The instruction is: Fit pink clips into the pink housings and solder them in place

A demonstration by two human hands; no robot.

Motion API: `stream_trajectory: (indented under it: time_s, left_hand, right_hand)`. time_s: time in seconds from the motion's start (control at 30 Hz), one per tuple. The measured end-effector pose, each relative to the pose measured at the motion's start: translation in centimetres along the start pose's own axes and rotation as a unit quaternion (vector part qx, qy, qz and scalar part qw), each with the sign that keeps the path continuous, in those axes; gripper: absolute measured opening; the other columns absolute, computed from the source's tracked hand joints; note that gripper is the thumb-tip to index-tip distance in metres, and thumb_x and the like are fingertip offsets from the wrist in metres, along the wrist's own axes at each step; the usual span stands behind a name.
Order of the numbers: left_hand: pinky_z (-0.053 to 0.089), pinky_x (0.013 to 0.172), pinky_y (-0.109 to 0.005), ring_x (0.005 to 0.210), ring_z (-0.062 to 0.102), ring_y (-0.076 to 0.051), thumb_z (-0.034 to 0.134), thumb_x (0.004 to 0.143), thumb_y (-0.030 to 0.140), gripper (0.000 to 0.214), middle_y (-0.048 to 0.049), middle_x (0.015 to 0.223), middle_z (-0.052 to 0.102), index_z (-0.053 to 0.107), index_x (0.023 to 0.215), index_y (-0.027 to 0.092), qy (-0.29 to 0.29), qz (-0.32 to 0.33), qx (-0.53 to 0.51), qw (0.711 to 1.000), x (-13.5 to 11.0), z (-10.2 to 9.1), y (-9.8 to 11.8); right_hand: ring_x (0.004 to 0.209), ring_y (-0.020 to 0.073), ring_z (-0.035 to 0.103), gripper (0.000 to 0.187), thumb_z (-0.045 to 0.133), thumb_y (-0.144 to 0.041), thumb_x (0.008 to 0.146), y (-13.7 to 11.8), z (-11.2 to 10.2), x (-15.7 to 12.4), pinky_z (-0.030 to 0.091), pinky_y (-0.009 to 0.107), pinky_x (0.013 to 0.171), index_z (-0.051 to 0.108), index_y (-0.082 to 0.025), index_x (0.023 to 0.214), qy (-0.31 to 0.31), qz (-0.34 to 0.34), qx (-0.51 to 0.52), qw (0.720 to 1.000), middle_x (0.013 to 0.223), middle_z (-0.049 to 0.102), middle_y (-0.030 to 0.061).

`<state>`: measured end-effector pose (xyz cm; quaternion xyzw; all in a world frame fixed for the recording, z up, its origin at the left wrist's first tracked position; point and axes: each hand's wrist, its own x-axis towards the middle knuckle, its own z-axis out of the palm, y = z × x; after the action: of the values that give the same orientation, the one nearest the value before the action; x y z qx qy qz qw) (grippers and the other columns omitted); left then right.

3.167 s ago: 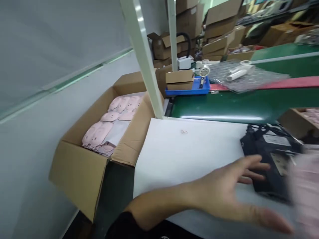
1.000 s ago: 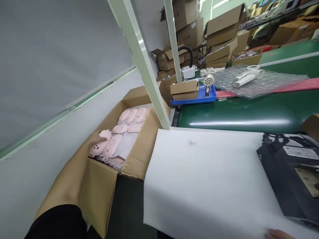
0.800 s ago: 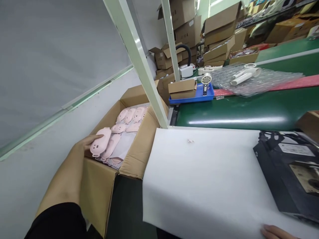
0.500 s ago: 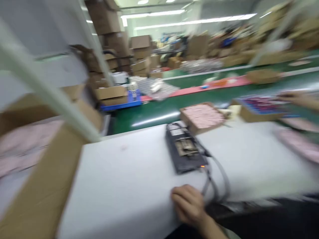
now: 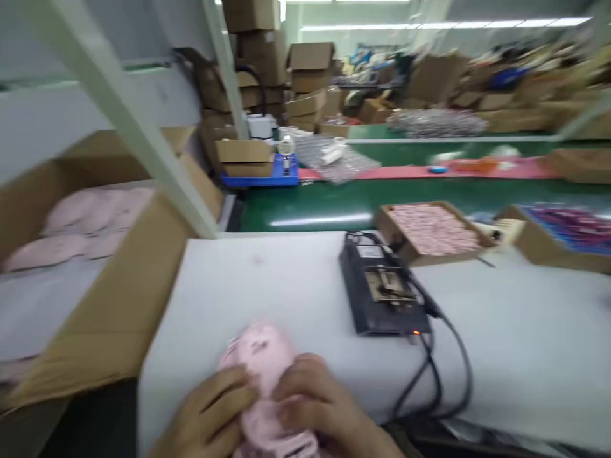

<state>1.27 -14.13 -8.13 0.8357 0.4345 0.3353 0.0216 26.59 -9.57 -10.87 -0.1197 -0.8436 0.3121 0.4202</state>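
Both my hands hold a pink plastic shell low over the near edge of the white table sheet. My left hand wraps its left side with curled fingers. My right hand grips its right side. The shell is blurred by motion, and its lower end is hidden under my fingers. A black device with a small lit orange light lies on the sheet to the right, with black cables running off the near edge.
A large open cardboard box of pink shells stands at my left. A small box of pink parts and another box sit behind the device. Beyond runs a green conveyor with a blue tray. A white post slants up.
My left hand took a pink shell from the cardboard box and brought it to the table's near edge. My right hand joined it on the shell. The view swung right.
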Motion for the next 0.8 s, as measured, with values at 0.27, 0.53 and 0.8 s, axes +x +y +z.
stream_trajectory:
  time_s: [0.27,0.53,0.8]
  left_hand:
    - [0.052,0.104,-0.047,0.111,0.067,-0.023,0.054,0.09,0.001,0.026,-0.0037,0.103,0.075,0.067,0.096,0.023,-0.055,-0.035,0.062,0.996,1.0,2.0,-3.2]
    - [0.039,0.121,-0.049,0.146,0.044,-0.021,0.046,0.082,-0.002,0.056,-0.0005,0.143,0.062,0.067,0.122,0.031,-0.244,-0.118,-0.16,0.949,4.3,-4.6,-8.3]
    - [0.052,0.094,-0.038,0.105,0.068,-0.025,0.056,0.091,0.025,0.032,-0.0079,0.119,0.071,0.072,0.118,0.021,-0.205,-0.243,-0.028,0.948,13.5,0.4,-12.4]
  right_hand:
    - [0.117,0.022,0.062,0.032,0.052,-0.01,0.095,2.4,-3.3,-2.8,0.043,0.042,0.104,0.063,-0.025,0.121,-0.081,0.078,-0.247,0.962,0.125,0.068,0.0075]
    - [0.137,0.0311,0.046,0.05,0.047,-0.009,0.086,0.5,-3.9,-1.5,0.05,0.048,0.103,0.059,-0.023,0.133,-0.074,0.128,-0.269,0.952,0.145,0.055,0.0101]
    - [0.101,0.0265,0.064,0.034,0.041,-0.016,0.102,5.6,-1.8,14.0,0.051,0.04,0.087,0.064,-0.016,0.127,-0.159,0.259,-0.386,0.871,0.113,0.066,0.0129]
